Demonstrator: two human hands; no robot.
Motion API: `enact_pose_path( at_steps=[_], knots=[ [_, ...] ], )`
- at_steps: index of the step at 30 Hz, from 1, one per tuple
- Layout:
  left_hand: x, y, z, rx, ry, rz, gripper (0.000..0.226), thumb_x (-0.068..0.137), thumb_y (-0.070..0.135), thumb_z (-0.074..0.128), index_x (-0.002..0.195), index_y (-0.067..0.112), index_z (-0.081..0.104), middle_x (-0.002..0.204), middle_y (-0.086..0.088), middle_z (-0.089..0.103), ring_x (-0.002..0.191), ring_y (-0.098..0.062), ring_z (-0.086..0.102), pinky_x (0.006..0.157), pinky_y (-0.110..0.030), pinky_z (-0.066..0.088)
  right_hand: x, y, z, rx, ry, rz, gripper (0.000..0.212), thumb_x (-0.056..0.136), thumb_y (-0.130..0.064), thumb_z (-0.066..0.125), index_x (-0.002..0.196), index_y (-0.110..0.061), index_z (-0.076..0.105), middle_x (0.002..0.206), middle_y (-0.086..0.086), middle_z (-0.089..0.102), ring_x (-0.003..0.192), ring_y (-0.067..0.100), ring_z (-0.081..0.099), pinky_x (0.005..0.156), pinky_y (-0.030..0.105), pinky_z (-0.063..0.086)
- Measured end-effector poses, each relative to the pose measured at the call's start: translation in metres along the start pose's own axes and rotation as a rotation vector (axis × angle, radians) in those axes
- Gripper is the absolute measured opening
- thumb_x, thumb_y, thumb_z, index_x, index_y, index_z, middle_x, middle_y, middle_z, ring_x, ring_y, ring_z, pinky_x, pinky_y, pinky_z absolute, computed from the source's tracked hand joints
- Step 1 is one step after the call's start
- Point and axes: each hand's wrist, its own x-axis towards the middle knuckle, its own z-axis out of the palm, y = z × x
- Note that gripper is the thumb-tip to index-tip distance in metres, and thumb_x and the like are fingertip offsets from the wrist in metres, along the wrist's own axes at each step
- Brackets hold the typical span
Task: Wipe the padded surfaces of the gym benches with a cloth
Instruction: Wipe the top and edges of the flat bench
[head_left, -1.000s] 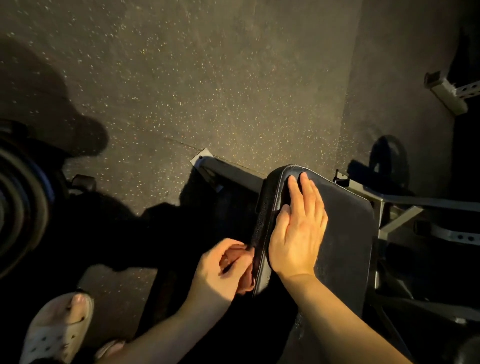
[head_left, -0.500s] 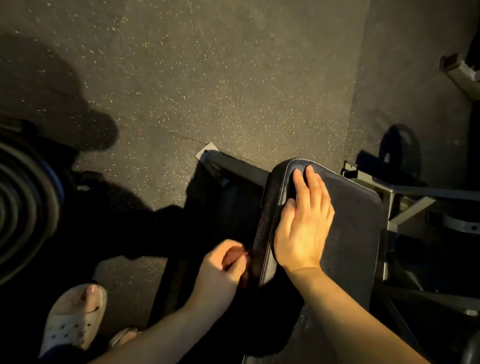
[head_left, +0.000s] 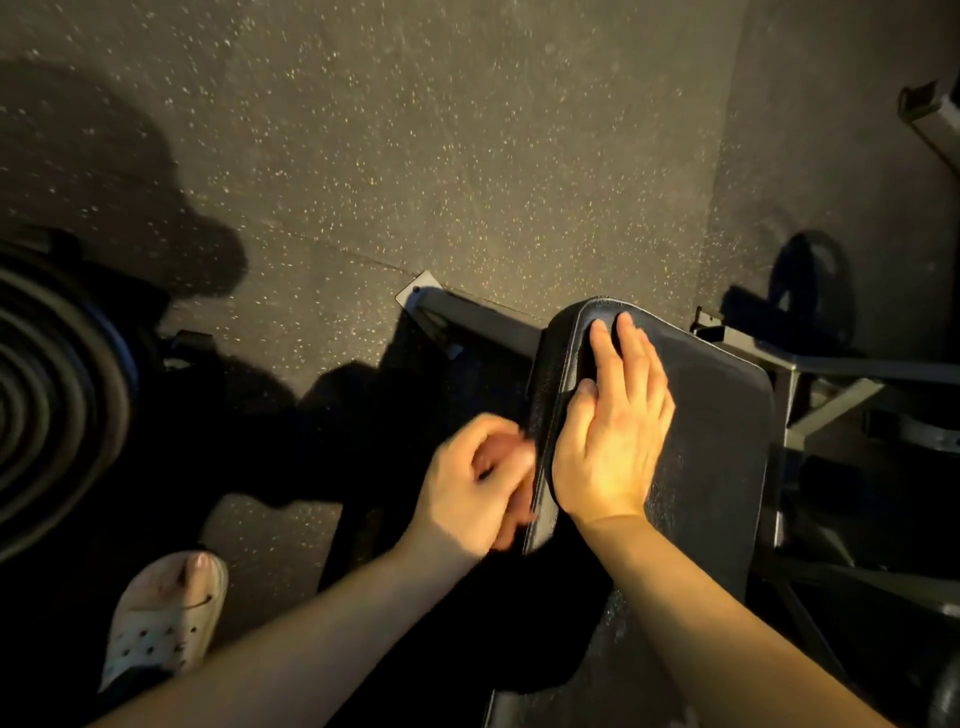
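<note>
A black padded bench pad (head_left: 717, 447) fills the lower right of the head view, its rounded end pointing away from me. My right hand (head_left: 613, 431) lies flat on the pad's top near its left edge, fingers together and stretched forward, holding nothing. My left hand (head_left: 472, 483) is closed on a small reddish-brown cloth (head_left: 506, 457) and presses it against the pad's left side wall. Most of the cloth is hidden in the fist, and the hand is blurred.
The bench's metal frame (head_left: 467, 317) runs over the speckled rubber floor (head_left: 415, 156). Stacked weight plates (head_left: 47, 395) sit at the left edge. More frame tubing (head_left: 841, 374) lies to the right. My foot in a white clog (head_left: 166, 618) stands at the lower left.
My left hand with the cloth has slid along the pad's side wall, first toward me, then forward again. My right hand has stayed flat on the pad. The view has shifted slightly.
</note>
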Motion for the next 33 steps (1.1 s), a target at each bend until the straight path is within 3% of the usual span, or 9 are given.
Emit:
enact_pose_path(
  at_steps=[5,8,10,14,18,23,26,29,33],
  knots=[
    [0.075,0.037,0.021,0.063,0.115,0.193,0.006,0.098,0.017,0.067,0.104,0.019,0.069,0.079,0.005,0.071,0.062,-0.003,0.063,0.058,-0.022,0.048,0.000,0.000,0.001,-0.009,-0.007,0.001,0.055,0.099,-0.025,0.033,0.153,-0.020,0.043,0.164,0.000,0.032,0.153,0.020,0.024,0.122,0.043,0.022],
    [0.016,0.002,0.007,0.046,0.020,0.120,0.004,0.098,0.018,0.067,0.100,0.021,0.066,0.065,0.000,0.066,0.050,-0.005,0.058,0.048,-0.019,0.044,0.000,-0.001,0.000,-0.013,-0.007,0.004,0.056,0.098,-0.024,0.033,0.153,-0.020,0.043,0.164,0.001,0.032,0.153,0.020,0.024,0.122,0.044,0.022],
    [-0.025,-0.017,-0.008,0.044,-0.058,0.028,0.008,0.096,0.012,0.069,0.097,0.020,0.068,0.073,-0.001,0.070,0.061,-0.007,0.065,0.058,-0.023,0.051,-0.001,-0.001,-0.001,-0.014,-0.013,0.006,0.056,0.098,-0.024,0.034,0.153,-0.019,0.043,0.164,0.001,0.032,0.153,0.020,0.024,0.122,0.044,0.022],
    [0.017,0.001,-0.004,0.117,-0.007,0.081,0.007,0.095,0.013,0.070,0.091,0.018,0.068,0.066,0.001,0.065,0.050,-0.006,0.059,0.045,-0.020,0.045,0.000,-0.001,0.000,-0.017,-0.008,0.004,0.056,0.097,-0.024,0.034,0.152,-0.020,0.044,0.163,0.000,0.033,0.152,0.021,0.025,0.122,0.043,0.022],
    [0.085,0.045,0.021,0.129,0.110,0.196,0.003,0.094,0.020,0.072,0.097,0.022,0.072,0.084,0.008,0.074,0.077,-0.009,0.070,0.072,-0.037,0.060,0.000,0.001,0.001,0.006,-0.011,0.003,0.055,0.099,-0.024,0.034,0.153,-0.023,0.042,0.164,-0.001,0.032,0.153,0.018,0.023,0.122,0.044,0.022],
    [0.065,0.038,-0.013,0.240,-0.099,0.018,0.005,0.094,0.019,0.073,0.090,0.020,0.070,0.068,-0.005,0.072,0.051,-0.031,0.066,0.046,-0.033,0.051,-0.001,0.003,0.001,0.032,0.002,-0.002,0.054,0.100,-0.023,0.036,0.153,-0.022,0.043,0.163,0.000,0.033,0.152,0.018,0.024,0.121,0.042,0.022],
    [0.068,0.031,-0.042,0.603,0.035,0.035,0.017,0.085,0.020,0.078,0.079,0.029,0.066,0.067,0.010,0.070,0.055,-0.004,0.066,0.054,-0.025,0.050,-0.001,0.003,0.000,0.043,0.000,-0.003,0.054,0.099,-0.023,0.037,0.152,-0.021,0.044,0.163,0.000,0.033,0.152,0.019,0.025,0.121,0.043,0.022],
    [0.082,0.038,-0.048,0.236,0.347,0.042,0.030,0.080,0.018,0.080,0.092,0.033,0.057,0.091,0.005,0.071,0.081,-0.004,0.070,0.077,-0.029,0.058,-0.001,0.002,0.000,0.043,-0.003,-0.001,0.054,0.099,-0.022,0.038,0.152,-0.021,0.044,0.163,0.000,0.033,0.152,0.020,0.025,0.121,0.042,0.022],
    [0.081,0.054,-0.019,-0.008,0.271,0.052,0.039,0.085,0.005,0.077,0.107,0.030,0.057,0.104,0.002,0.073,0.097,-0.013,0.072,0.087,-0.036,0.059,-0.001,0.001,0.000,0.043,0.005,0.000,0.054,0.099,-0.022,0.038,0.152,-0.021,0.044,0.163,0.001,0.033,0.152,0.020,0.026,0.120,0.044,0.024]
  ],
)
